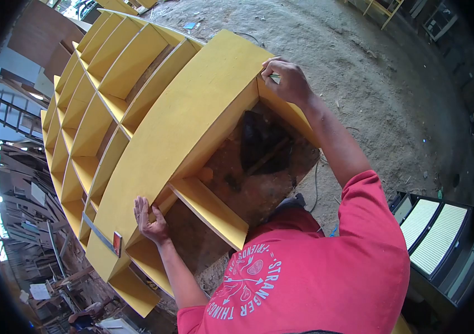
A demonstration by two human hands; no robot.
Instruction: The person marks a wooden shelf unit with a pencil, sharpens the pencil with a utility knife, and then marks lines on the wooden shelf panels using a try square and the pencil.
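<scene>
A wide, curved yellow panel (192,119) forms the near face of a large yellow wooden frame (131,61) divided into many compartments. My left hand (152,222) lies on the panel's near edge, fingers stretched out and thumb apart. At the panel's far right corner is my right hand (288,82), with fingers curled and pinched against the edge. A small greenish bit shows between these fingers, too small to name. Left of my left hand, a grey metal strip (96,234) with an orange-brown end piece (117,244) rests on the panel.
A yellow divider board (212,211) juts toward my body from the panel's near side. Dusty ground (359,83) stretches to the right. A dark case with pale slatted panels (437,234) stands at lower right. Scrap boards (31,189) are heaped at left.
</scene>
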